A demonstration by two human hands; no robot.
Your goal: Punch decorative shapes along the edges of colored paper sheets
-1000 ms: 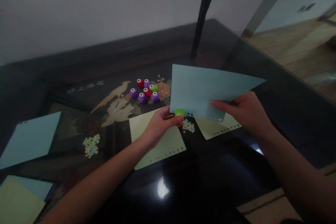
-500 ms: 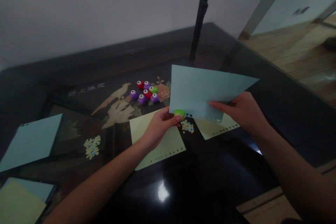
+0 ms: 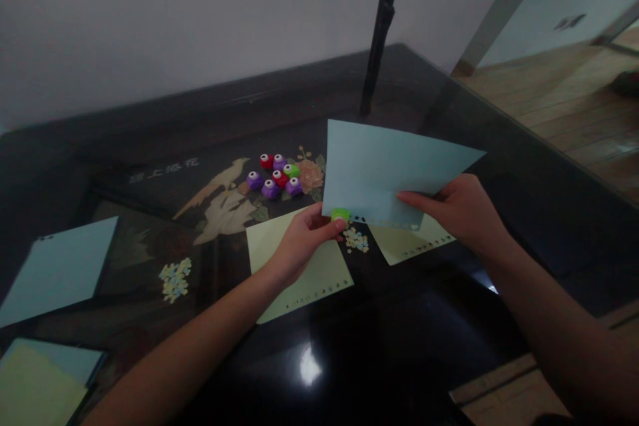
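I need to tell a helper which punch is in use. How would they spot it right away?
On the dark glass table, find the light blue sheet held up by the right hand. The green punch sits on its lower edge, pinched by the left hand, apart from the punch cluster.

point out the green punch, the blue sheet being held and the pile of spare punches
green punch (image 3: pixel 341 215), head view, its top
blue sheet (image 3: pixel 379 170), head view, middle of its face
spare punches (image 3: pixel 276 176), head view, cluster's centre

Single head-worn view, looking forward and down, close over dark table (image 3: pixel 399 346), wall beyond
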